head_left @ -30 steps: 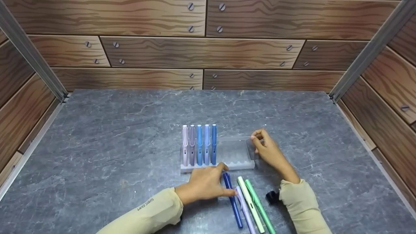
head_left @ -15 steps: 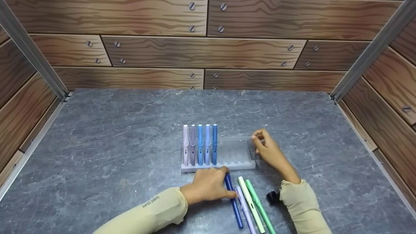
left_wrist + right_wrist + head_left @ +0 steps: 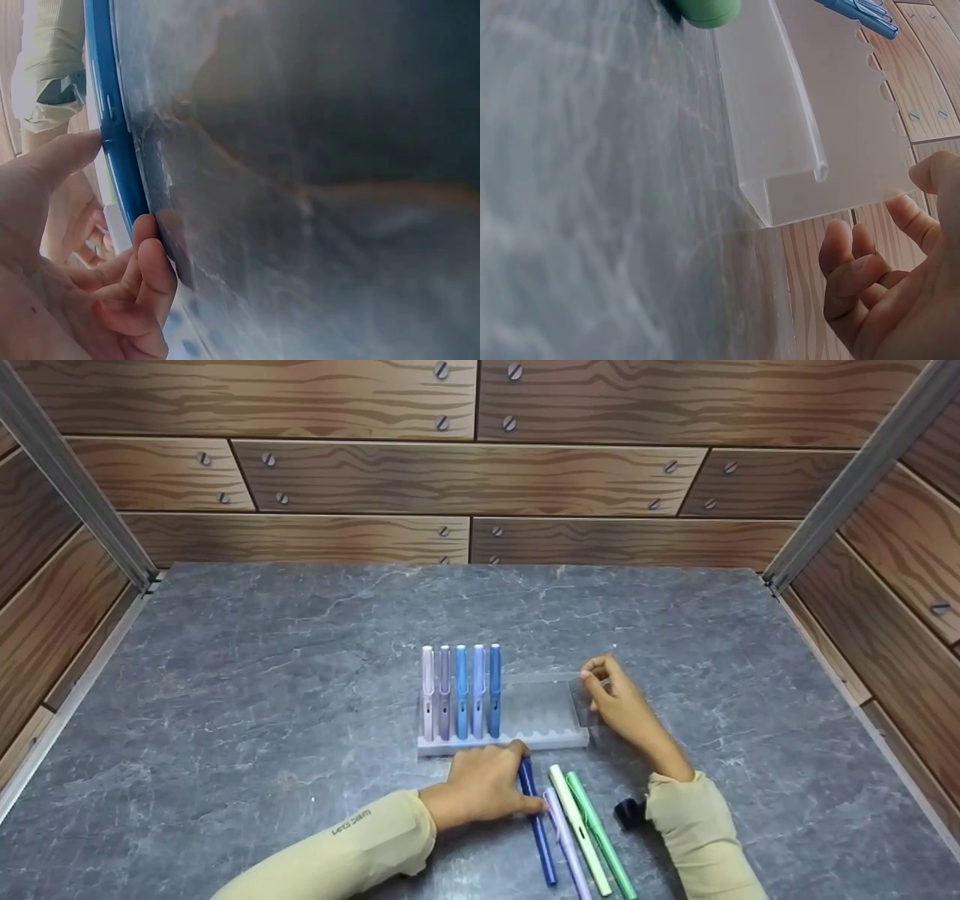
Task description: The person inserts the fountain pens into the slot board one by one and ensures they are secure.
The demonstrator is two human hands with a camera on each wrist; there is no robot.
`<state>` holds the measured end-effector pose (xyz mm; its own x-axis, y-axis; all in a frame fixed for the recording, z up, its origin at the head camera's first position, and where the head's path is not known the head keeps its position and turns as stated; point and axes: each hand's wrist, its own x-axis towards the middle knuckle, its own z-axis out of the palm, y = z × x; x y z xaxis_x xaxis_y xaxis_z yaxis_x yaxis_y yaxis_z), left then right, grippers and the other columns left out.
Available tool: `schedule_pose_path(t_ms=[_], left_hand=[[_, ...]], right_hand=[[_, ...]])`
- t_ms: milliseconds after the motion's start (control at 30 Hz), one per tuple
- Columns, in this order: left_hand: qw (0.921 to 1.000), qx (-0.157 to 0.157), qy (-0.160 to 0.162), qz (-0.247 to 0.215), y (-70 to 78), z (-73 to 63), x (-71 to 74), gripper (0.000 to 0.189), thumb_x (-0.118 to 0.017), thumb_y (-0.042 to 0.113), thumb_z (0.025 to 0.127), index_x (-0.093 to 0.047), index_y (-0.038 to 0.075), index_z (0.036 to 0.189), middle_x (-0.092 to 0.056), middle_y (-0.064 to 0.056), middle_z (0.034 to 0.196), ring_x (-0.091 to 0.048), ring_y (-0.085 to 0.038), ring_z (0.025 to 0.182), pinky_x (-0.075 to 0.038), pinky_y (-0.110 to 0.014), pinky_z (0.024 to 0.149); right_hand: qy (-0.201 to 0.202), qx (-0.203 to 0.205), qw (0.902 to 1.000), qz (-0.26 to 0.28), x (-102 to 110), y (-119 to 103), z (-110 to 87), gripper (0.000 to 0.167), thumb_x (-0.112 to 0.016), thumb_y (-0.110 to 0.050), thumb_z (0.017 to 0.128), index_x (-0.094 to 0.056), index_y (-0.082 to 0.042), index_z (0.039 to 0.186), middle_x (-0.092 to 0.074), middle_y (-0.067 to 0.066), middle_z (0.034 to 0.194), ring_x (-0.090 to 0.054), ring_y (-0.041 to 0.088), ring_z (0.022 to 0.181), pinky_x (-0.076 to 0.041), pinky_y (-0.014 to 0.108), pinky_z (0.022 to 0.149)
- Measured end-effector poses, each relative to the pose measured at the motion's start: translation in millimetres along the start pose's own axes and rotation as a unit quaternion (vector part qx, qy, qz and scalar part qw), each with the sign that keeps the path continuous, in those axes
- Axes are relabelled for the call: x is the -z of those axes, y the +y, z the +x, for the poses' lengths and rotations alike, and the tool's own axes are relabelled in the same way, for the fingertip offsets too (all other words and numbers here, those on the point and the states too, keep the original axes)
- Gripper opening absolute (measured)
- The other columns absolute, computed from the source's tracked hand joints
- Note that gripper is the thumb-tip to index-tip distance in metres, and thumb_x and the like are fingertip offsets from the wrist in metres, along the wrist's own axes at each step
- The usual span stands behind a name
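In the head view my left hand (image 3: 487, 786) is at a dark blue pen (image 3: 541, 851) lying on the table, index finger near its upper end and thumb across its middle. The left wrist view has the thumb and curled fingers against that blue pen (image 3: 105, 60). My right hand (image 3: 619, 703) pinches the upper right edge of a clear pen stand (image 3: 536, 705). Close up in the right wrist view, thumb and index finger meet at the corner of the stand (image 3: 832, 150). Several capped pens (image 3: 461, 690), lilac to blue, stand upright in its left slots.
Right of the dark blue pen lie a lilac pen (image 3: 568, 844), a pale green pen (image 3: 579, 829) and a green pen (image 3: 601, 836). A black object (image 3: 628, 814) shows at the right sleeve. Wood-patterned walls (image 3: 472, 480) enclose the grey marbled table (image 3: 262, 660).
My left hand has shifted slightly right, its fingers closing in on the dark blue pen. The right hand keeps its place on the stand.
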<state>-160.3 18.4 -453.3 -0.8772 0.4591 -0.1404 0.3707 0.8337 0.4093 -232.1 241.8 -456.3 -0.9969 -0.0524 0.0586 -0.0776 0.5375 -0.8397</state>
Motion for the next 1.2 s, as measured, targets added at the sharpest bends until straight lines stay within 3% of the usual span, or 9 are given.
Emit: schedule_pose_path(t_ms=[500,800,1033,1200], left_hand=[[0.9977,0.019,-0.014,-0.063,-1.0,-2.5,3.2,0.065,-0.086,0.043,0.063,-0.06,0.018,0.118,-0.067,-0.001,0.086,-0.063,-0.02,0.078,-0.048,-0.036,0.061],[0.995,0.019,-0.019,-0.096,-3.3,-5.6,3.9,0.064,-0.084,0.034,0.063,-0.057,0.021,0.119,-0.055,0.011,0.065,-0.055,-0.011,0.065,-0.042,-0.028,0.056],[0.9902,0.011,-0.028,-0.137,-4.8,-7.9,5.5,0.065,-0.085,0.027,0.063,-0.054,0.022,0.12,-0.057,0.015,0.064,-0.05,-0.004,0.058,-0.039,-0.024,0.054],[0.9811,0.002,-0.037,-0.19,-6.1,-9.1,7.1,0.064,-0.083,0.017,0.063,-0.052,0.023,0.119,-0.061,0.013,0.067,-0.05,-0.003,0.056,-0.039,-0.023,0.055]], right_hand=[[0.001,-0.004,0.9999,-0.009,0.5,-1.3,1.0,0.014,-0.049,-0.018,0.1,-0.05,-0.007,0.109,-0.053,0.011,0.098,-0.052,0.014,0.061,-0.042,0.02,0.055],[0.007,-0.002,1.0,-0.005,-1.2,0.6,2.3,0.016,-0.05,-0.017,0.1,-0.05,-0.005,0.11,-0.054,0.009,0.097,-0.052,0.012,0.061,-0.041,0.02,0.053],[0.003,-0.002,1.0,-0.008,-1.2,0.9,2.3,0.016,-0.05,-0.018,0.1,-0.05,-0.005,0.11,-0.053,0.01,0.098,-0.052,0.012,0.061,-0.041,0.02,0.054],[-0.004,0.004,0.9999,-0.011,0.9,-0.5,1.2,0.015,-0.048,-0.018,0.101,-0.05,-0.006,0.109,-0.052,0.012,0.098,-0.052,0.014,0.062,-0.041,0.021,0.055]])
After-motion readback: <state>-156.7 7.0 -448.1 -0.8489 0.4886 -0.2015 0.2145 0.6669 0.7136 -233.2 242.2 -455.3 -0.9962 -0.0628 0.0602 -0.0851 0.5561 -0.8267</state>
